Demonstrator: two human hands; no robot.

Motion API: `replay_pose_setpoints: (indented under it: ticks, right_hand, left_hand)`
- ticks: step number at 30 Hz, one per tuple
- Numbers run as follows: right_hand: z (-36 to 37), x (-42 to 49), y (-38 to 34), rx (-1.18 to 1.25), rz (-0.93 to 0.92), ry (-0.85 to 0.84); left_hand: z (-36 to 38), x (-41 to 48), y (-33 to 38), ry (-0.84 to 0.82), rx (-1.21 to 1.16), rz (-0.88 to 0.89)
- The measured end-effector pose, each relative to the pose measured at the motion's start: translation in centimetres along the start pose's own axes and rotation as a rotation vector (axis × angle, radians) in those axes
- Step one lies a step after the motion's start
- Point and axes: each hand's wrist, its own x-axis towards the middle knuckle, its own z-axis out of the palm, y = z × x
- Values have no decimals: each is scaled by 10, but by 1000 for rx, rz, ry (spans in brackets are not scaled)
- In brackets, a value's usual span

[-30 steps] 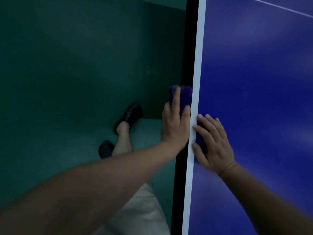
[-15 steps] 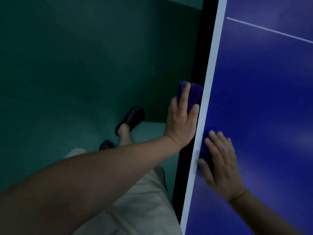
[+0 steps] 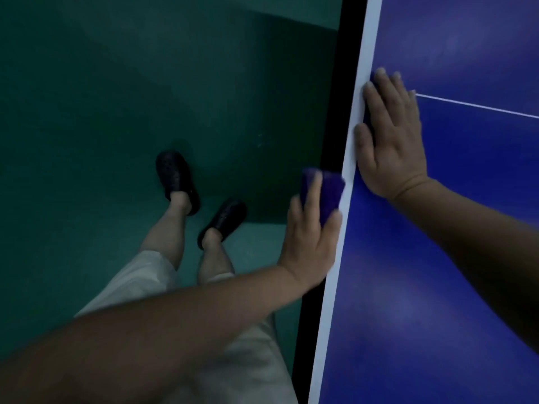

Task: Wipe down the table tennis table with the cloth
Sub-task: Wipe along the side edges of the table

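The blue table tennis table [image 3: 437,258] fills the right side, with a white border line [image 3: 335,272] and a black side edge [image 3: 332,135]. My left hand [image 3: 312,243] presses a purple cloth [image 3: 329,193] against that side edge with straight fingers, the thumb lying at the white line. My right hand [image 3: 393,138] lies flat on the tabletop just inside the white line, fingers pointing away from me, ahead of the left hand. A thin white centre line [image 3: 478,106] runs off to the right from the right hand.
Left of the table is green floor [image 3: 116,112]. My legs in light shorts and black slippers [image 3: 178,182] stand close beside the table edge.
My right hand has slid forward along the white line and now lies ahead of the left hand. The left hand stays pressed on the cloth at the side edge.
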Motion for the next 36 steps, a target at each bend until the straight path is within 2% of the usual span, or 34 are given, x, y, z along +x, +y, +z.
replay_pose_setpoints:
  ticks: [3,7,11,13,15,17,19,21,23,27,30,31,33,36]
  right_hand:
    - [0,-1,-2,-8,7,-15]
    - [-5,3,-5,12,18,-19]
    - [-10,5,-10,3,34,-48]
    - [-13,6,-12,-5,24,-63]
    - [-17,10,-10,-2,7,-60]
    - [-22,24,-2,7,-45,-54]
    - [-28,53,13,-13,-126,-65]
    - [-32,92,31,-58,-131,-62]
    - [-31,133,41,-89,-52,-58]
    - [-21,171,42,-127,1,-69]
    - [-20,170,42,-111,-29,-31]
    - [-20,167,43,-102,-30,-18]
    - [-20,169,46,-88,-39,-2]
    - [-19,170,45,-81,-42,-19]
  left_hand:
    - [-7,78,22,106,11,-6]
    - [-16,132,40,52,8,-30]
    - [-21,84,40,-26,59,-47]
    - [-26,41,31,-133,202,85]
    - [-30,20,24,-205,219,91]
    - [-30,31,27,-238,232,57]
    - [-30,67,38,-261,367,69]
    - [-32,116,52,-175,286,-2]
    - [-34,169,65,-95,131,-57]
    - [-39,238,90,-19,62,-6]
    - [-36,221,81,2,132,5]
    - [-35,201,76,-40,175,2]
    - [-34,161,65,-136,128,-68]
    - [-35,138,64,-148,31,-176]
